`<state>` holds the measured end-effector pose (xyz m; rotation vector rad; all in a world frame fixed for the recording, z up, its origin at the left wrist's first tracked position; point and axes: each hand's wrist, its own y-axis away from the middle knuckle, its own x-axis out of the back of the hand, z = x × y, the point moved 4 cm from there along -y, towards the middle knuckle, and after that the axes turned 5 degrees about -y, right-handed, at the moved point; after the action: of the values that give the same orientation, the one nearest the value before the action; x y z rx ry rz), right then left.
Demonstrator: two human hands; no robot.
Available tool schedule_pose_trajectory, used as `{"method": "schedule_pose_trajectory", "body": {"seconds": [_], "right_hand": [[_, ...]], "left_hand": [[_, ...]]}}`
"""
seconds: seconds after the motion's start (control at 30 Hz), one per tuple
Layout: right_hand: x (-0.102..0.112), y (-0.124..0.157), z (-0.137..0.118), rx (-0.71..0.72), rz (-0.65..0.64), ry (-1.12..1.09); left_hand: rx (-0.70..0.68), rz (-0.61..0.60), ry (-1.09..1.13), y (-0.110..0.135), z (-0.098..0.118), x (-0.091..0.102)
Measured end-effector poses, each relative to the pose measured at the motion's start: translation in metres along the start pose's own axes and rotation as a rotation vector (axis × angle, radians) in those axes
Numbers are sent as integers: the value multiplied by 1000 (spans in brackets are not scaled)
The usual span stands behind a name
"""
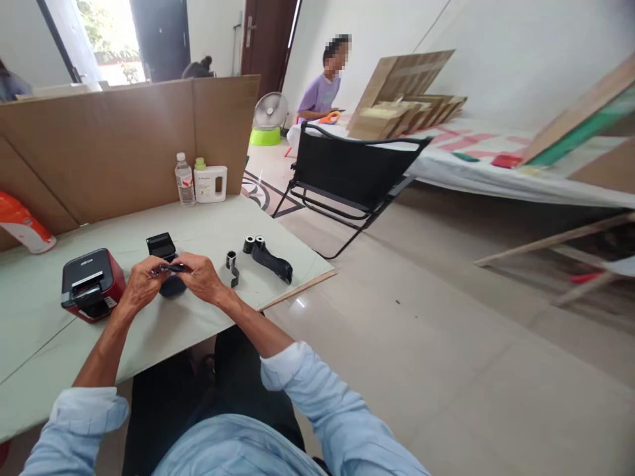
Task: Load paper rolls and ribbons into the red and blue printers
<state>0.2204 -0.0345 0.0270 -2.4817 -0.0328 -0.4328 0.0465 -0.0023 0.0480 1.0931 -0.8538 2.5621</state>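
My left hand (145,283) and my right hand (202,276) meet above the table, their fingers closed on a small dark flat piece (172,268) held between them. Its exact kind is hard to make out, since the fingers cover much of it. Just below lies a dark round object (172,287), partly covered by the hands. Behind them a black case (161,244) stands with its lid raised. To the left sits a red and black boxy device (94,284). On the right are a small roll with a loose dark strip (231,261) and two rolls with a black band (270,261).
A cardboard screen (124,139) backs the pale table (208,324). Near it stand a water bottle (185,182), a white jug (211,184) and an orange-white bottle (24,221). A black folding chair (352,172) is to the right; a person in purple (320,96) sits beyond.
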Motion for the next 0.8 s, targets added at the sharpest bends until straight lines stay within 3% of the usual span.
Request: {"method": "schedule_pose_trajectory", "body": {"seconds": [0.2, 0.43, 0.63, 0.8], "right_hand": [[38, 55, 6, -28, 178, 16], [88, 81, 25, -62, 299, 175], [82, 87, 34, -81, 247, 408], [78, 88, 34, -91, 253, 487]], "left_hand": [[-137, -130, -58, -5, 39, -36], [-226, -277, -189, -45, 61, -81], [-282, -391, -337, -84, 62, -110], [-318, -441, -410, -93, 63, -125]]}}
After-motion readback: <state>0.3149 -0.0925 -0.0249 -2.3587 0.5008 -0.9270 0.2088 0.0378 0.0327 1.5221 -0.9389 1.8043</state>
